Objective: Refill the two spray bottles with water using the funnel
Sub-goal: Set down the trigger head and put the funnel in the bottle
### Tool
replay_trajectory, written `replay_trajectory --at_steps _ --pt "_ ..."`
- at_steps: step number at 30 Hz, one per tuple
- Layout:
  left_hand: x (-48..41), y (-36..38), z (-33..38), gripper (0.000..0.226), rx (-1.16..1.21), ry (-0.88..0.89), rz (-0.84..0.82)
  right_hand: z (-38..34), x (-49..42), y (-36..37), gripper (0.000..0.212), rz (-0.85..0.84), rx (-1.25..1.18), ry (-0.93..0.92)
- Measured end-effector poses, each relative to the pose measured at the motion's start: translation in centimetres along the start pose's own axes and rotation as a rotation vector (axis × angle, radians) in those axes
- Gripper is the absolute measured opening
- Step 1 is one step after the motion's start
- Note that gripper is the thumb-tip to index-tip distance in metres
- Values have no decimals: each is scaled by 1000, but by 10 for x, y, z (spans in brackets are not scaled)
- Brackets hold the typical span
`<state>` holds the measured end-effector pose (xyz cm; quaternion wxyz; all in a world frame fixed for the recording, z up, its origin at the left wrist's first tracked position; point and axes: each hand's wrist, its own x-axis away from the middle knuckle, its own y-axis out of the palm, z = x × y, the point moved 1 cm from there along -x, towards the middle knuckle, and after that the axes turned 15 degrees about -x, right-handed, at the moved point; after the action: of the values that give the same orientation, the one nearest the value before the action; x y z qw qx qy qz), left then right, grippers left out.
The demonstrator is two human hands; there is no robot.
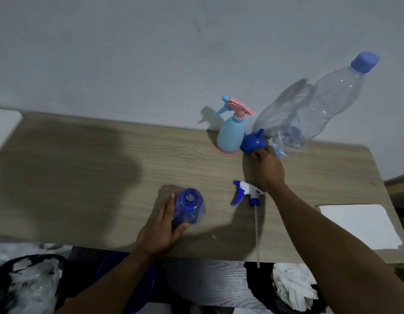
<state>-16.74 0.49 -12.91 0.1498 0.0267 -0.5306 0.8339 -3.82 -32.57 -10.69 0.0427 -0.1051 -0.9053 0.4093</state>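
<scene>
Nearest the viewer stands the uncapped blue spray bottle (189, 206), upright on the wooden table (83, 166) with its neck open. The left hand (161, 225) holds it from its left side, the thumb wrapped across the near wall and the fingers laid along the far one. The bottle is thin translucent plastic and looks empty, so I judge it light and easy to tip. A steadying grip low on the body suits it better than one at the neck.

Just right of that bottle lies its trigger sprayer head (246, 193), on its side, with the dip tube (257, 227) trailing back past the table's near edge. Further right is a white sheet of paper (359, 223).

Beyond the bottle and to its right, the right hand (269, 168) reaches out. Its thumb and fingertips are curled onto the wide rim of the blue funnel (252, 142), which sits mouth down with its spout pointing up. The funnel is rigid, smooth and light, so the rim is probably the surest hold. It must be turned over before the spout can enter the open neck.

Touching the funnel's left is the light-blue spray bottle (230, 134), its pink trigger still fitted. To the funnel's right, farthest from the blue bottle, stands a large clear water bottle (314, 109) with its cap on. How full it is I cannot tell. Its walls look soft and would likely give under a squeeze.
</scene>
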Motion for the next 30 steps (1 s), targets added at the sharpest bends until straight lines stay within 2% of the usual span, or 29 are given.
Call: replay_trajectory --at_steps 2,5,7,12,19,23,26,30 --pt "2 -1 0 108 5 -2 20 -4 9 -6 19 59 -99 -27" --pt "4 1 -4 98 6 28 86 -23 30 -19 11 193 -226 -101" --pt "5 1 -5 94 6 63 105 -42 48 -29 13 271 -311 -62" --pt "9 -4 -1 103 42 87 120 -88 100 -54 12 357 -565 16" --pt "20 -14 2 79 45 217 263 -141 155 -71 21 168 -809 38" --pt "28 -21 13 75 7 296 364 -165 166 -77 24 105 -1169 208" --pt "31 -23 15 85 63 310 359 -181 171 -70 21 13 -1470 325" --pt "35 -28 15 88 59 309 336 -188 175 -56 17 -107 -1557 433"
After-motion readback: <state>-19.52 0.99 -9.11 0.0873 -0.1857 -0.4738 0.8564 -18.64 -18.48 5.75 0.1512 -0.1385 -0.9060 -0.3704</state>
